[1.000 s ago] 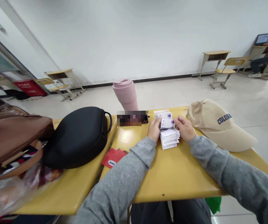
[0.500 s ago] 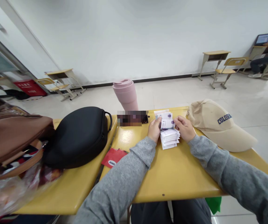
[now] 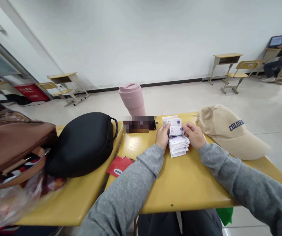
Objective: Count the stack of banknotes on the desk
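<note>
My left hand (image 3: 162, 135) grips the left end of small white-and-purple printed paper slips (image 3: 176, 131), its thumb lying on top. At their right end, the fingers of my right hand (image 3: 194, 133) are pinched on the edge of a slip. The print is too small to read fully. Just below them, on the yellow desk (image 3: 180, 183), lies a pile of similar white slips (image 3: 178, 146) with staggered edges. More paper (image 3: 169, 117) shows behind the held slips.
A pink tumbler (image 3: 132, 98) and a partly blurred phone-like dark object (image 3: 152, 124) stand and lie at the back. A beige cap (image 3: 225, 131) lies right. To the left are a red packet (image 3: 119, 165), a black case (image 3: 84, 144) and a brown bag (image 3: 18, 141). A person sits far right.
Almost nothing differs. The held slips have shifted very slightly between my fingers; both hands stay in the same place.
</note>
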Demonstrator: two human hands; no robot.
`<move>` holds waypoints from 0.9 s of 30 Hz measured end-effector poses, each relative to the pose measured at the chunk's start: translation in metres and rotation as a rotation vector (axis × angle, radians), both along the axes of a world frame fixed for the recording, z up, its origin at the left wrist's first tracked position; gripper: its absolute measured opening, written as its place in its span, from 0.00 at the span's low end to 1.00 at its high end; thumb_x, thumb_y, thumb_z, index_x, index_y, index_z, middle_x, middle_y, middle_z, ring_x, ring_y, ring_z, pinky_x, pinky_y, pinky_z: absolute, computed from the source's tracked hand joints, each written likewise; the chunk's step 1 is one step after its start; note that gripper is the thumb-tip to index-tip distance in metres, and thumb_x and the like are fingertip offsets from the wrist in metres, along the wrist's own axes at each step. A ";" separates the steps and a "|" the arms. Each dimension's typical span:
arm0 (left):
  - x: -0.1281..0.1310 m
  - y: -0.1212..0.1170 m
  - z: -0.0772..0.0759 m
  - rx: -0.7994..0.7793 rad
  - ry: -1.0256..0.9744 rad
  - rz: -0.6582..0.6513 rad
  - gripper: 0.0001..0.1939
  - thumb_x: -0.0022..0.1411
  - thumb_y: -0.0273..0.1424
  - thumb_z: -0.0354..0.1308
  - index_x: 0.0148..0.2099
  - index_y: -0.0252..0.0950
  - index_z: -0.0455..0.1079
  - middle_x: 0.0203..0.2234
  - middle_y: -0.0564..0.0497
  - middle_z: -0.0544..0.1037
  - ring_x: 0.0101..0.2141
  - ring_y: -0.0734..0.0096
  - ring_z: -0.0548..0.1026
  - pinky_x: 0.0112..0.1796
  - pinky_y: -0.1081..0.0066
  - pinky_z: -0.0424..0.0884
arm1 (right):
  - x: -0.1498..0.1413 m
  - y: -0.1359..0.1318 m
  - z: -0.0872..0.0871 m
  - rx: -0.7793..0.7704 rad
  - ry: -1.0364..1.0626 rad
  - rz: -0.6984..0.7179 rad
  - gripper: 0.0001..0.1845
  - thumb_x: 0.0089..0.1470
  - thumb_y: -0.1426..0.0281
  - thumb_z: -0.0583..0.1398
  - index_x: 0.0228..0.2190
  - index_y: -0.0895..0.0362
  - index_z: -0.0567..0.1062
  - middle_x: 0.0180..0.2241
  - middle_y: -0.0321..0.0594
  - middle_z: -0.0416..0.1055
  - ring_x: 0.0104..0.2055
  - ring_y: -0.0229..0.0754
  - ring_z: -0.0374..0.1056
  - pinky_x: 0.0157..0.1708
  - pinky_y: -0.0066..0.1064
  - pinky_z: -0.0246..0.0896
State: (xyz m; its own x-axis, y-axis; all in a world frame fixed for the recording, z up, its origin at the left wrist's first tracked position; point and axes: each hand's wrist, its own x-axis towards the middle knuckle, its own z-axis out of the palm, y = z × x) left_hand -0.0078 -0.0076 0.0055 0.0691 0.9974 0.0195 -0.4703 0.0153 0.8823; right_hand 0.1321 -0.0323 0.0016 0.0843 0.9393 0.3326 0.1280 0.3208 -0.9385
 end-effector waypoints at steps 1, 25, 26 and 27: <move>0.000 0.000 0.000 0.000 -0.003 0.000 0.18 0.46 0.43 0.63 0.33 0.32 0.72 0.28 0.47 0.79 0.32 0.64 0.77 0.39 0.64 0.69 | 0.000 0.000 0.000 -0.002 0.001 0.001 0.19 0.50 0.53 0.57 0.22 0.56 0.65 0.15 0.30 0.56 0.19 0.33 0.52 0.20 0.28 0.48; 0.000 0.001 -0.002 0.028 -0.022 -0.012 0.19 0.45 0.42 0.64 0.34 0.31 0.73 0.29 0.46 0.79 0.32 0.63 0.77 0.39 0.64 0.69 | -0.001 0.000 0.001 0.014 -0.016 0.057 0.19 0.52 0.55 0.56 0.21 0.57 0.67 0.16 0.33 0.64 0.18 0.33 0.53 0.21 0.28 0.49; 0.000 0.001 -0.002 0.026 -0.026 -0.013 0.19 0.45 0.42 0.64 0.34 0.31 0.73 0.29 0.46 0.79 0.32 0.63 0.77 0.39 0.64 0.69 | -0.001 0.000 0.001 0.015 -0.021 0.048 0.19 0.52 0.55 0.56 0.20 0.57 0.66 0.16 0.33 0.63 0.19 0.33 0.53 0.21 0.28 0.49; 0.000 0.001 -0.002 0.023 -0.031 -0.015 0.19 0.45 0.41 0.64 0.34 0.31 0.73 0.29 0.46 0.79 0.32 0.63 0.77 0.39 0.64 0.69 | -0.001 0.000 0.001 0.014 -0.025 0.036 0.19 0.51 0.55 0.57 0.20 0.57 0.65 0.16 0.33 0.63 0.19 0.33 0.53 0.21 0.28 0.49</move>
